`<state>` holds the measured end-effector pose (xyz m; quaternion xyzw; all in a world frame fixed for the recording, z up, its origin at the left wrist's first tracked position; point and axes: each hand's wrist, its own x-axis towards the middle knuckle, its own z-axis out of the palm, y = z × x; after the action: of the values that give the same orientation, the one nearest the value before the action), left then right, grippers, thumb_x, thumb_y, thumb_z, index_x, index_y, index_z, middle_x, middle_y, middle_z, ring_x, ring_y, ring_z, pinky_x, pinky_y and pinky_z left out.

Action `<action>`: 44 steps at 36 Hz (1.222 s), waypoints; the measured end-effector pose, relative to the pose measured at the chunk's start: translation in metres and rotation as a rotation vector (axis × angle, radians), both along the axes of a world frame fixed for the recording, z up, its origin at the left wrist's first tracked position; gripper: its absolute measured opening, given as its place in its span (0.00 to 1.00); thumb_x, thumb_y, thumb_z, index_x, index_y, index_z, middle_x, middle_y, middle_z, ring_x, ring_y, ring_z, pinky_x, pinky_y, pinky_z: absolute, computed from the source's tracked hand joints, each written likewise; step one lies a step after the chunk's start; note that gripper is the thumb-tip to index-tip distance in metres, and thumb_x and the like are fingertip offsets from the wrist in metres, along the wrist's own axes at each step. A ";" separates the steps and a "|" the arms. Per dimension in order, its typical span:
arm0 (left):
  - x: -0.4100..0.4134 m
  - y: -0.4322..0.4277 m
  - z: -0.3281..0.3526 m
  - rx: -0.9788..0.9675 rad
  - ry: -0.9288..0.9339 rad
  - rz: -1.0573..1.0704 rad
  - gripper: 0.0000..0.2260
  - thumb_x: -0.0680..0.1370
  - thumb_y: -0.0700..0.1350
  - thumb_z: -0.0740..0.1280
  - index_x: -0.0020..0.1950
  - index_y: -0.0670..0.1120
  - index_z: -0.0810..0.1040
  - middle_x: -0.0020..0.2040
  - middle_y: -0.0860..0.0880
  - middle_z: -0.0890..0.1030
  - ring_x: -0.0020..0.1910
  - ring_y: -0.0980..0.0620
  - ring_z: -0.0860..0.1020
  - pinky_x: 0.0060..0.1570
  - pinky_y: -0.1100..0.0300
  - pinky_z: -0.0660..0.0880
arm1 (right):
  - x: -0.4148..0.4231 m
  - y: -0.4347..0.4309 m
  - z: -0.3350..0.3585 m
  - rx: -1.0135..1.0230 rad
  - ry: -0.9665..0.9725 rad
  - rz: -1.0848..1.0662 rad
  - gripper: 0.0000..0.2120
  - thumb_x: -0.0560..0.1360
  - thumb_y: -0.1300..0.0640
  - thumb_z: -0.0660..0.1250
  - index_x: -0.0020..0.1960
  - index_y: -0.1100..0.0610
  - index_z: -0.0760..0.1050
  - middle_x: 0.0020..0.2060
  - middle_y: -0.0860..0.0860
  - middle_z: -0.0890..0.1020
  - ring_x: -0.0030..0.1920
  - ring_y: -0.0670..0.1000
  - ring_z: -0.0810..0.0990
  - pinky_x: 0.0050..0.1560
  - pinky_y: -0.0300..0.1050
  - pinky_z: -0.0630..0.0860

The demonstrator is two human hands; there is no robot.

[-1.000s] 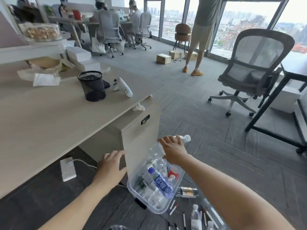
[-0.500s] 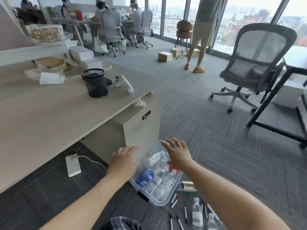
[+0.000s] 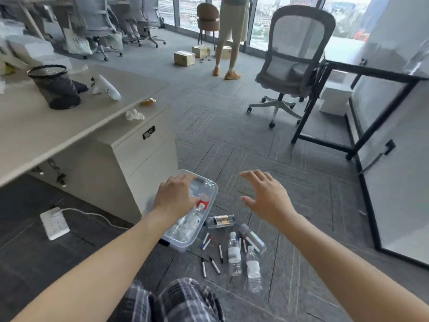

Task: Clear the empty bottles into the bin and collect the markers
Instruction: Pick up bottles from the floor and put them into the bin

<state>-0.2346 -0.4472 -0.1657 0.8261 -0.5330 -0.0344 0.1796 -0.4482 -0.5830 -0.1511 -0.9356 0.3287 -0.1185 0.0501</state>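
Observation:
A clear plastic bin (image 3: 210, 201) stands on the floor beside the drawer cabinet, holding several empty bottles. My left hand (image 3: 175, 197) hovers over the bin with fingers relaxed, holding nothing. My right hand (image 3: 267, 196) is spread open in the air to the right of the bin. On the floor in front of the bin lie three upright-lying clear bottles (image 3: 234, 253), a short bottle with a gold label (image 3: 220, 221), and several markers (image 3: 214, 264).
A beige desk (image 3: 34, 131) with a black mesh cup (image 3: 54, 86) and a drawer cabinet (image 3: 139, 159) stands left. A power strip (image 3: 54, 223) lies on the floor. A grey office chair (image 3: 294, 63), a black-framed whiteboard (image 3: 392, 159) and a standing person (image 3: 229, 36) are ahead.
My right hand has moved right, away from the bin, and spread open. My left hand has shifted over the bin. The view has tilted down, showing more bottles and markers.

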 end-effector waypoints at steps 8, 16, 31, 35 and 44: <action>-0.052 -0.022 -0.068 0.092 0.070 -0.086 0.23 0.72 0.55 0.71 0.66 0.51 0.72 0.60 0.48 0.77 0.59 0.44 0.74 0.56 0.50 0.73 | -0.056 -0.003 -0.056 0.049 0.050 -0.122 0.28 0.71 0.49 0.71 0.68 0.50 0.68 0.61 0.49 0.75 0.59 0.54 0.73 0.56 0.50 0.75; -0.087 -0.060 -0.155 0.107 0.063 -0.150 0.24 0.74 0.58 0.68 0.65 0.47 0.74 0.59 0.48 0.78 0.57 0.46 0.76 0.58 0.52 0.73 | -0.073 -0.021 -0.146 0.156 0.113 -0.294 0.25 0.70 0.49 0.70 0.65 0.52 0.71 0.56 0.50 0.77 0.55 0.56 0.76 0.51 0.52 0.76; -0.113 -0.105 -0.381 0.423 0.227 -0.078 0.26 0.76 0.58 0.65 0.70 0.47 0.69 0.64 0.48 0.75 0.60 0.45 0.74 0.58 0.51 0.74 | -0.087 -0.043 -0.350 0.370 0.225 -0.489 0.27 0.71 0.49 0.69 0.68 0.52 0.68 0.61 0.49 0.76 0.59 0.55 0.74 0.54 0.51 0.74; -0.127 -0.118 -0.438 0.468 0.284 -0.014 0.26 0.76 0.59 0.66 0.69 0.46 0.68 0.62 0.47 0.75 0.58 0.44 0.73 0.58 0.51 0.72 | -0.099 -0.047 -0.396 0.368 0.262 -0.453 0.27 0.71 0.50 0.71 0.67 0.52 0.69 0.61 0.49 0.76 0.59 0.55 0.75 0.53 0.51 0.75; -0.150 -0.146 -0.519 0.537 0.339 0.118 0.32 0.74 0.64 0.65 0.67 0.41 0.66 0.62 0.43 0.73 0.58 0.40 0.72 0.56 0.48 0.71 | -0.121 -0.052 -0.453 0.358 0.369 -0.300 0.27 0.71 0.50 0.70 0.68 0.51 0.68 0.61 0.48 0.75 0.60 0.53 0.74 0.55 0.50 0.74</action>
<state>-0.3842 -0.5934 -0.6849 0.8560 -0.4186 -0.3004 0.0430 -0.5697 -0.6351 -0.6043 -0.8588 0.4823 0.1074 0.1354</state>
